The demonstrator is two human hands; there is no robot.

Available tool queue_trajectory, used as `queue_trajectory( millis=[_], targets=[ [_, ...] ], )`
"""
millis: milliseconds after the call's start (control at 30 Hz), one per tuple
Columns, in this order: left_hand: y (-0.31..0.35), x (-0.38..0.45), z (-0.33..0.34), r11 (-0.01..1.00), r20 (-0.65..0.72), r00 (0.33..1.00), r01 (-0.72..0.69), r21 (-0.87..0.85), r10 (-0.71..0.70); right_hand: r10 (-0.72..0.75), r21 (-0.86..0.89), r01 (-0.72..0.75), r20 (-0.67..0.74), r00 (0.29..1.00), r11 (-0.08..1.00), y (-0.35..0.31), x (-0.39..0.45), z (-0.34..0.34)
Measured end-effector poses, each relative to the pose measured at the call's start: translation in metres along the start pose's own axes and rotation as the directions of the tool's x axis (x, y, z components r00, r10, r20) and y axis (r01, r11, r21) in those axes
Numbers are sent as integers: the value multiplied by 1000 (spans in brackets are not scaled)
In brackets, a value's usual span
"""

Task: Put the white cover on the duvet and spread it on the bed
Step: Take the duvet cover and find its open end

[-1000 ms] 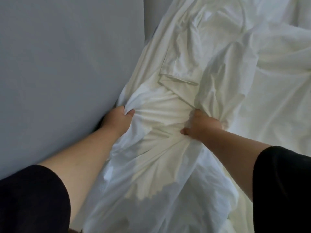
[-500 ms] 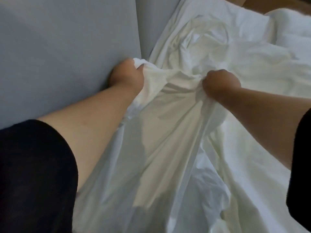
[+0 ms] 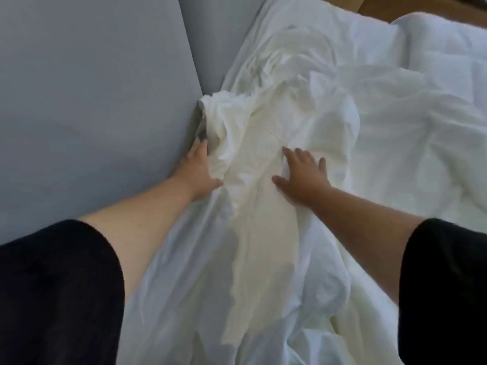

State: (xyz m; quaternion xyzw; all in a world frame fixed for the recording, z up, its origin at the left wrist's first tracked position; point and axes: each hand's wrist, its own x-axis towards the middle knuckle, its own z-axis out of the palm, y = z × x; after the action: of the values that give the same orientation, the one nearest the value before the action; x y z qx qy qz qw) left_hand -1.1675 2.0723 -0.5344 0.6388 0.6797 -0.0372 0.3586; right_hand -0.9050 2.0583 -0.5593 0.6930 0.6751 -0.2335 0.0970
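The white cover (image 3: 268,127) lies bunched and wrinkled down the middle of the bed, with the cream duvet showing through it below my hands. My left hand (image 3: 199,171) lies flat with straight fingers against the cover's left edge, next to the grey wall. My right hand (image 3: 303,175) rests on top of the cover with fingers spread, holding nothing. A bunched corner of the cover sits just beyond my left fingertips.
A grey wall (image 3: 92,101) runs along the left side, tight against the bed. A white pillow (image 3: 445,48) lies at the far right. A strip of wooden headboard (image 3: 382,6) shows at the top edge. More rumpled white bedding (image 3: 421,167) spreads to the right.
Both hands gripped bunches of the cover and lifted it toward the wall. Now they have let go, and both lie open on the cover, which has dropped onto the bed.
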Motion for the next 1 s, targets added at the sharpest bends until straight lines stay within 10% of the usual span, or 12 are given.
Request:
queue_trajectory(
  millis=[300, 467, 667, 833, 1000],
  targets=[
    [-26, -120, 117, 996, 230, 971, 76, -44, -63, 53, 80, -88, 366, 929, 993, 13, -223, 141],
    [22, -163, 97, 998, 355, 932, -61, -33, 69, 239, 215, -286, 218, 946, 934, 48, -276, 79],
    [103, -232, 80, 948, 423, 866, -316, 46, 268, 543, 548, -464, 22, 839, 696, 75, -369, 5],
    [157, -293, 92, 868, 496, 769, -493, 57, 403, 648, 611, -574, 126, 751, 546, 94, -500, 16],
    [216, -313, 114, 791, 492, 735, -596, 139, 467, 840, 697, -675, 199, 505, 240, 157, -611, 44]
  ],
)
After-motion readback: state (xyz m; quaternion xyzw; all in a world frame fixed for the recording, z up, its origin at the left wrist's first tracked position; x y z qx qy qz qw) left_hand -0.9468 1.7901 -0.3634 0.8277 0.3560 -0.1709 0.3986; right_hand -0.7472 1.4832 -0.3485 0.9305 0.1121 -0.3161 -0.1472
